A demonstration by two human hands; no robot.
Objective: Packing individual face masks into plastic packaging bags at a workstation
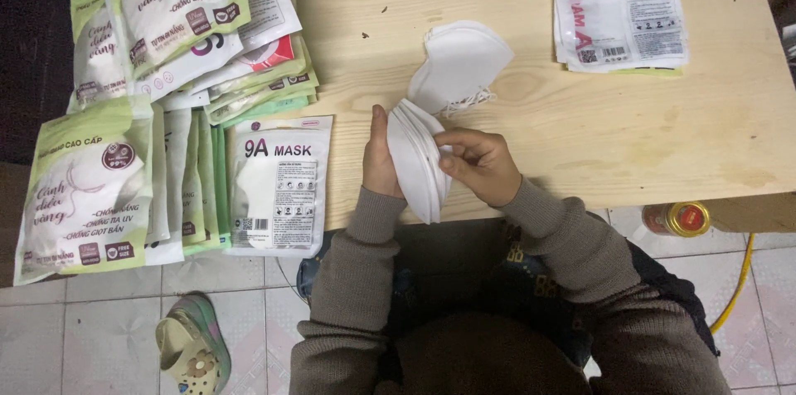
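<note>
I'm gripping a stack of folded white fabric face masks (417,161) between left hand (380,156) and right hand (481,164).
Second small white mask pile (458,63) is waiting loose; flat printed plastic mask pouches (280,184) are lying unfilled.

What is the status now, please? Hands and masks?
Left hand and right hand both grip stack of white masks. More masks on table. Nothing blocking.

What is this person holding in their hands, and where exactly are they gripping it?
A stack of folded white face masks, held upright over the table edge. The left hand presses flat on the stack's left face; the right hand pinches its right edge with thumb and fingertips.
</note>
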